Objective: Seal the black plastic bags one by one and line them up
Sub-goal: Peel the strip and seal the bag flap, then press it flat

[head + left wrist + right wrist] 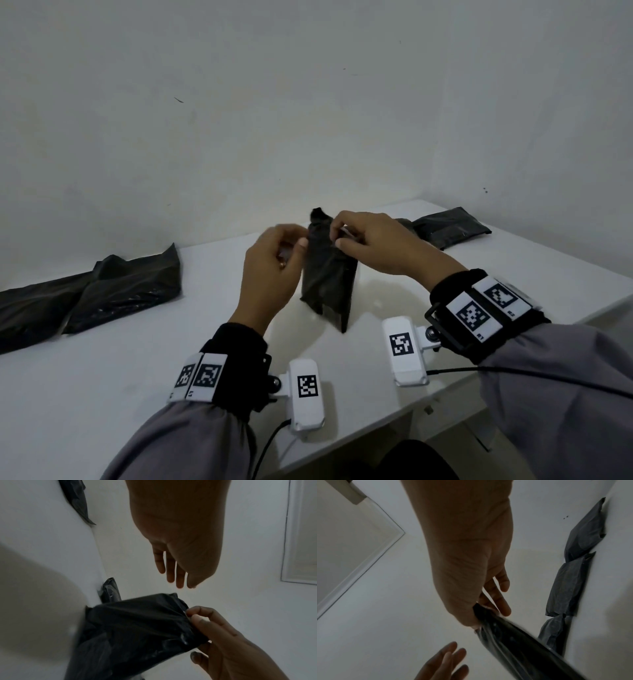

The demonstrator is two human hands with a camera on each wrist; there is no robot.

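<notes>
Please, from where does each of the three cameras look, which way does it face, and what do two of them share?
Head: from the head, forward and down at the white table; both hands and sleeves show.
Left wrist: along the left hand, fingers apart from the upright bag.
Right wrist: along the right hand, pinching that bag's top.
Shared: both wrist views show the bag and the opposite hand.

A white surface [144,359] met a plain pale wall [308,102] that bore a few small dark marks [178,100]. Marker-printed white camera units [306,394] sat over it on black wrist straps [455,322], trailing black cables [534,371]. A pale framed panel [302,534] showed in the left wrist view.
</notes>
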